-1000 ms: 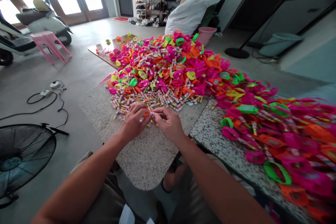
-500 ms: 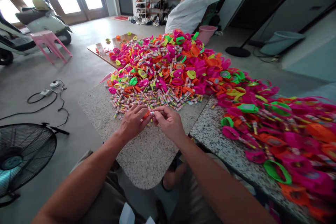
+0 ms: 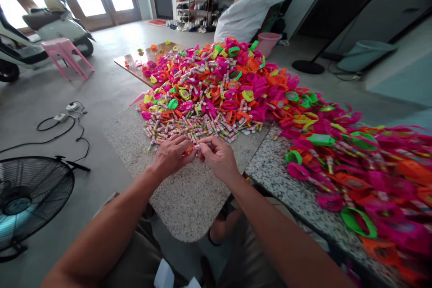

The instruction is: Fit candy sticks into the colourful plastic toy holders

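My left hand [image 3: 171,155] is closed around an orange toy watch [image 3: 189,149], mostly hidden by the fingers. Pinched between the thumb and fingers of my right hand [image 3: 218,157] is one end of a small printed candy roll [image 3: 197,147]. The roll meets the orange watch between both hands; whether it is inside the band I cannot tell. Just beyond my fingers lie loose candy rolls [image 3: 216,128] in a spread layer. Behind them rises a big heap of pink, orange, yellow and green toy watches [image 3: 248,95].
Speckled stone tabletops [image 3: 187,209] carry the heap, which runs down the right side. A black fan [image 3: 37,202] stands at left, near a cable with a power strip [image 3: 60,118]. Farther off are a pink stool [image 3: 65,49], a scooter [image 3: 60,24] and a white sack [image 3: 241,13].
The hands stay nearly in place, with the candy roll and orange watch shifting very slightly between the fingers. The whole view has moved a little.
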`<control>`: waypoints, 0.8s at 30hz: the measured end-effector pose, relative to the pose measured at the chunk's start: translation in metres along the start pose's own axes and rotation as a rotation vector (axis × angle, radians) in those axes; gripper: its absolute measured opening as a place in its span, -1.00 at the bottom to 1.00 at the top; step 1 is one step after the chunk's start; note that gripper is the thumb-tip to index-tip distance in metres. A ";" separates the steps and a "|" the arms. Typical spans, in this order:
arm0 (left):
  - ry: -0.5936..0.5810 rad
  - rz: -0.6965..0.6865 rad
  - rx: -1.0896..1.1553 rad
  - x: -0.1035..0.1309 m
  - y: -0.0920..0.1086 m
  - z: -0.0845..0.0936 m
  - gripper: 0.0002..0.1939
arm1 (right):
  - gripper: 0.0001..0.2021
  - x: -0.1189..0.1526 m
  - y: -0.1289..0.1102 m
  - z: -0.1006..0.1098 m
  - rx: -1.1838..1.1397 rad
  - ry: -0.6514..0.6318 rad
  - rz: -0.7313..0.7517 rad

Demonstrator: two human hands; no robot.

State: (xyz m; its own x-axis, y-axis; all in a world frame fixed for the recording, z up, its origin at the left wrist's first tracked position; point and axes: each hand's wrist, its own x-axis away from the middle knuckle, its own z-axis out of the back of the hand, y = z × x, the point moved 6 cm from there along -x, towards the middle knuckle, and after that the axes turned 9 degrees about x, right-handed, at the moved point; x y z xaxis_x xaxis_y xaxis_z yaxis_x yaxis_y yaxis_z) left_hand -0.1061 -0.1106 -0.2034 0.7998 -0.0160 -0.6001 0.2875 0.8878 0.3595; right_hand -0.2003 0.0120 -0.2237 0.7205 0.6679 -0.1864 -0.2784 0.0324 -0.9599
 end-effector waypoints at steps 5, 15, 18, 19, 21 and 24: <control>-0.011 -0.007 0.014 -0.001 0.001 0.001 -0.79 | -0.82 0.000 0.000 0.000 0.011 0.003 0.011; 0.101 0.064 0.057 0.008 -0.005 -0.007 -0.79 | -0.81 -0.004 0.008 0.002 -0.021 0.001 0.009; 0.082 0.041 0.067 0.005 -0.001 -0.005 -0.82 | -0.81 -0.003 0.007 0.002 -0.045 -0.002 0.003; 0.079 0.038 0.067 0.004 0.000 -0.005 -0.82 | -0.81 -0.003 0.007 0.002 -0.052 -0.002 0.001; 0.071 0.024 0.063 0.003 0.002 -0.005 -0.83 | -0.82 -0.002 0.004 0.003 -0.060 0.002 0.003; 0.070 -0.007 0.040 0.002 0.004 -0.006 -0.86 | -0.81 -0.001 0.001 0.003 -0.063 0.003 0.007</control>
State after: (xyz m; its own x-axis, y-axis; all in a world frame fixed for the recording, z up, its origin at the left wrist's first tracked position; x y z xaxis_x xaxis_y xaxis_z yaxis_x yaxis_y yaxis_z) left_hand -0.1063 -0.1043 -0.2074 0.7594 0.0110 -0.6506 0.3147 0.8689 0.3821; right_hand -0.2037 0.0136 -0.2238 0.7207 0.6655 -0.1938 -0.2431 -0.0192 -0.9698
